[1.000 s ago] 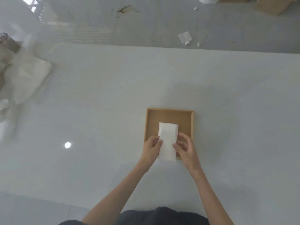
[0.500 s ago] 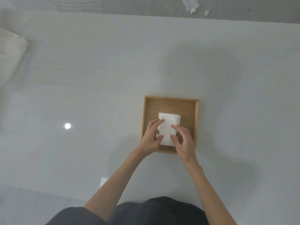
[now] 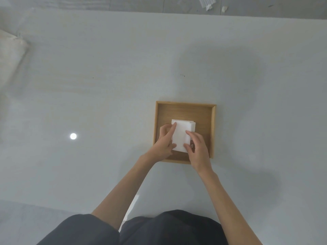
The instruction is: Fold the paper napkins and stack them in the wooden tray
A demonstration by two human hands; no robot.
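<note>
The folded napkin (image 3: 181, 136) lies on a small stack inside the wooden tray (image 3: 213, 131), its long axis running from 12 to 6 o'clock, slightly left of the tray's middle. The left hand (image 3: 163, 144) flanks it at 9 o'clock and the right hand (image 3: 197, 149) at 4 o'clock, each with fingers (image 3: 172, 129) pinching a long edge, both about equally near. I count one tray on the pale worktop (image 3: 106, 85); edges of at least one more napkin show beneath at 12 o'clock, though the stack's exact count cannot be told.
</note>
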